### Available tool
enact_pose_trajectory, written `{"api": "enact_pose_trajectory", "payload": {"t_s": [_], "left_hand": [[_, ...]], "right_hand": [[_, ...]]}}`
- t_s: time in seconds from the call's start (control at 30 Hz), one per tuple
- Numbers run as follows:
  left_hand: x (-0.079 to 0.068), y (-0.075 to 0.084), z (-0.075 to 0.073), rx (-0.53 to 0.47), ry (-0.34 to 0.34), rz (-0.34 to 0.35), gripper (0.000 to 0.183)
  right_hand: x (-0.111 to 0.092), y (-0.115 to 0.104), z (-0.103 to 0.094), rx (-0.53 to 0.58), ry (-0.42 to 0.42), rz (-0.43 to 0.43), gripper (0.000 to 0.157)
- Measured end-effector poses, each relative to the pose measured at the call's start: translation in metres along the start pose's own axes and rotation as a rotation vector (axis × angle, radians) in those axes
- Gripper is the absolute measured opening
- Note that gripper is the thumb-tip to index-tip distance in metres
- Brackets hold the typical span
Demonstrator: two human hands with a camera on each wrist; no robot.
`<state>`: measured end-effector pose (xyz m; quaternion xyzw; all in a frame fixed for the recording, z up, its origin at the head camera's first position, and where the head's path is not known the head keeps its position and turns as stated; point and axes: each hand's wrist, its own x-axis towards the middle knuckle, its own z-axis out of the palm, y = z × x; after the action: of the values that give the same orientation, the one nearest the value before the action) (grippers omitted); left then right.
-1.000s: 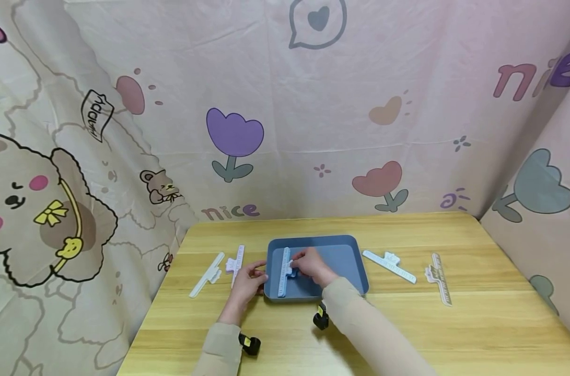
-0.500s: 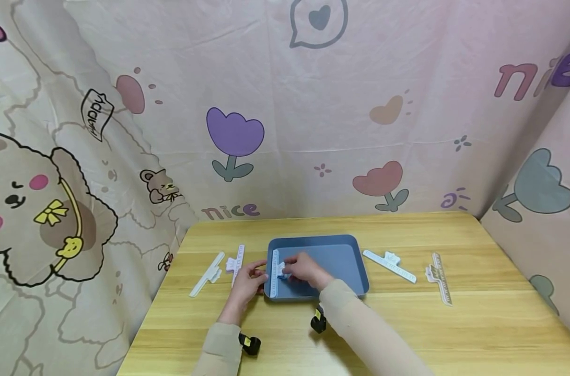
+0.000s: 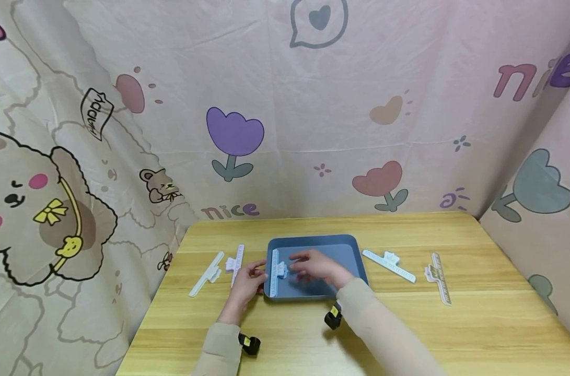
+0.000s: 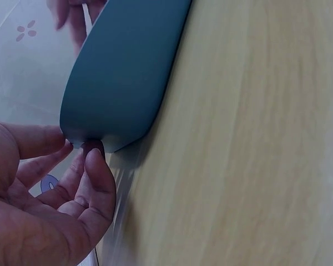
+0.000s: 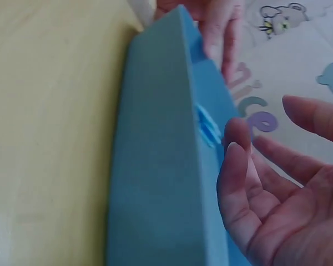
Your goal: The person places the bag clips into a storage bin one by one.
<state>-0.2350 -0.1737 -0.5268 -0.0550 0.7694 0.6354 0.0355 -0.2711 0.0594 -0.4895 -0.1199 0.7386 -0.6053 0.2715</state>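
The white ruler clip (image 3: 274, 277) lies inside the blue-grey tray (image 3: 329, 256), just left of the right hand's fingertips and across the tray's wall from the left hand's fingers. The right hand (image 3: 320, 267) has its fingers apart, holding nothing, hovering just off the clip part. The left hand (image 3: 247, 284) sets its bent fingertips against the outside of the tray's left wall, presumably to keep the tray from sliding on the worktop (image 3: 285, 334); whether they also clamp it, one cannot tell. The piece is probably set against that wall to leave room toward the right fingers.

Its long axis runs near to far, parallel to the wall, and its clip points toward the right fingers. Left of the left fingers, a lilac ruler clip (image 3: 240, 258) and another white one (image 3: 201, 282) slant away, clips at opposite sides. Right of the right fingers lie a pale ruler clip (image 3: 381, 261), slanting nearer rightward, and a clear ruler clip (image 3: 442, 287), running mostly near to far.
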Motion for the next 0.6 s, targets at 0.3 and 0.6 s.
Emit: {"api": "enact_pose_trajectory", "payload": {"t_s": [0.3, 0.6], "left_hand": [[0.0, 0.001, 0.0, 0.007, -0.005, -0.007, 0.044], [-0.001, 0.002, 0.0, 0.012, -0.005, -0.016, 0.043]], "right_hand": [[-0.031, -0.009, -0.023, 0.044, 0.02, -0.074, 0.045], [-0.057, -0.005, -0.053, 0.079, 0.09, -0.14, 0.055]]}}
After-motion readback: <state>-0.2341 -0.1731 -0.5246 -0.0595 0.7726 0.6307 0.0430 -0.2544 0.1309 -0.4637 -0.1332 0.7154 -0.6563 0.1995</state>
